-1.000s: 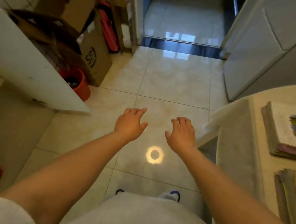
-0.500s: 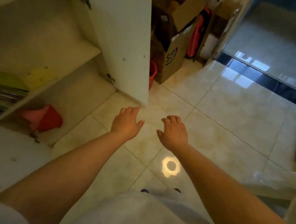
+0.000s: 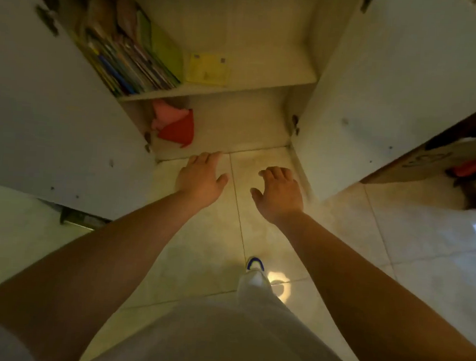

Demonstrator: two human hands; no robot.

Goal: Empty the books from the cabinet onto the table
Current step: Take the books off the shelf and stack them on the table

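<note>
Colourful books [image 3: 127, 59] lean on the cabinet [image 3: 295, 71] shelf; your left hand [image 3: 200, 177] and right hand [image 3: 279, 191], grip wide and empty, must reach them.

The cardboard box [image 3: 427, 158] at the right edge carries dark printed letters, but they are too blurred to read.

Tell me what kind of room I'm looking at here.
Probably a home storage corner: an open white cabinet with books on its shelf, a glossy tiled floor, and a cardboard box beside it.
</note>
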